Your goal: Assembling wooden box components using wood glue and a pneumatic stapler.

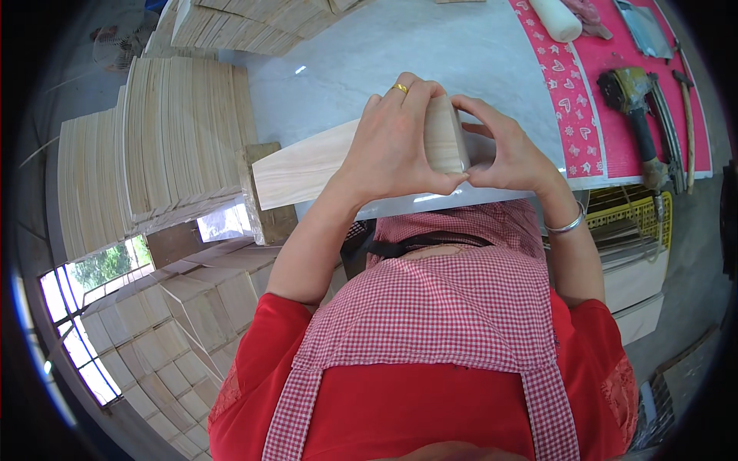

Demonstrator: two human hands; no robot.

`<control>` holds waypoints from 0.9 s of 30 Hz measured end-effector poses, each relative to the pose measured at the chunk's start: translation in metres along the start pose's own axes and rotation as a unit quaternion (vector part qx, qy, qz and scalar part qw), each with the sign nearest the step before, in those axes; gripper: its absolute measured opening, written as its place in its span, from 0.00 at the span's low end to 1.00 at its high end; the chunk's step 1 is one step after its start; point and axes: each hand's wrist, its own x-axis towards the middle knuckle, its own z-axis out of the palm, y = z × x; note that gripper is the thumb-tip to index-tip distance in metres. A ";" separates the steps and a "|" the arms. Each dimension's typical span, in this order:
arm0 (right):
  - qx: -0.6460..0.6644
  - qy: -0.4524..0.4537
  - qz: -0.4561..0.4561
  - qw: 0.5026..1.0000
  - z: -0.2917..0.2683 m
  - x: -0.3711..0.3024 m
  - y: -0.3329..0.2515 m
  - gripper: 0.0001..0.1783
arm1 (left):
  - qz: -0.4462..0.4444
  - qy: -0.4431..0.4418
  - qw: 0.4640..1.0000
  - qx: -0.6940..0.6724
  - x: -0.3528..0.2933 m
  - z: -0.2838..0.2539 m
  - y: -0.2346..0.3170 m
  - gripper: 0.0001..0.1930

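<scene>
A long pale wooden piece (pixel 304 165), box-like in shape, lies across the near edge of the table in front of me. My left hand (pixel 392 142), with a gold ring on one finger, wraps over its right part, fingers on the far side and thumb on the near side. At its right end, my right hand (pixel 507 150) curves round the end, fingertips at the far corner and thumb at the near corner. Both thumbs almost meet there. Whether the right fingers hold a smaller part against that end is hidden.
Stacks of thin boards (pixel 184 131) stand on the left, with more boards (pixel 246 27) at the back. Pink sheeting (pixel 615 154) on the right carries a nail gun (pixel 636 107), a hammer (pixel 686 115) and a white bottle (pixel 557 19). Wooden blocks (pixel 165 346) are piled lower left; a yellow crate (pixel 666 223) sits lower right.
</scene>
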 end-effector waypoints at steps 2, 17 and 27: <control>0.003 -0.009 0.008 1.000 0.000 0.001 0.001 0.53 | 0.010 0.000 1.000 0.008 0.002 0.000 -0.001 0.46; -0.113 0.142 -0.107 0.978 0.036 -0.018 -0.026 0.47 | 0.005 0.004 1.000 0.010 0.000 0.004 -0.002 0.46; -0.207 0.329 -0.168 0.906 0.074 -0.040 -0.009 0.27 | 0.036 0.018 0.999 0.019 0.001 0.006 -0.005 0.46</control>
